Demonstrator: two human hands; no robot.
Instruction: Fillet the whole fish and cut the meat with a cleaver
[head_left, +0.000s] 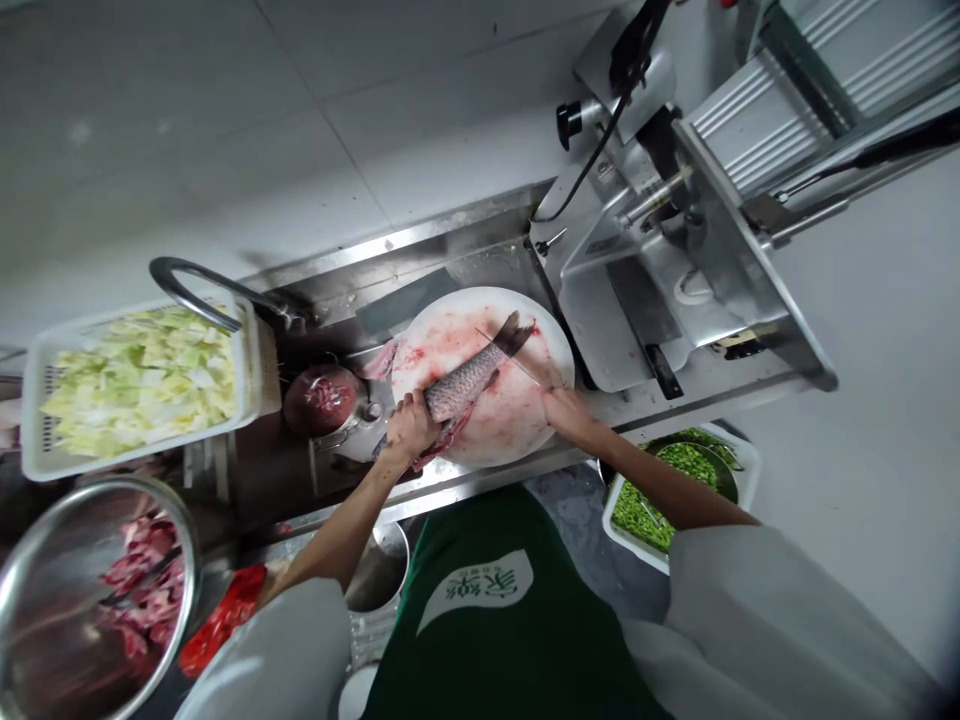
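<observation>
A grey scaly fish (466,382) lies diagonally on a round white cutting board (517,420) smeared with blood, its tail toward the upper right. My left hand (409,428) is closed around the fish's head end at the board's left edge. My right hand (564,410) grips a thin knife (508,358) whose blade lies across the fish near the tail.
A meat slicer (675,250) stands right of the board. To the left are a small pot of red scraps (326,400), a white basket of chopped cabbage (139,385) and a steel bowl of raw meat (90,590). A tray of chopped greens (675,480) sits low right.
</observation>
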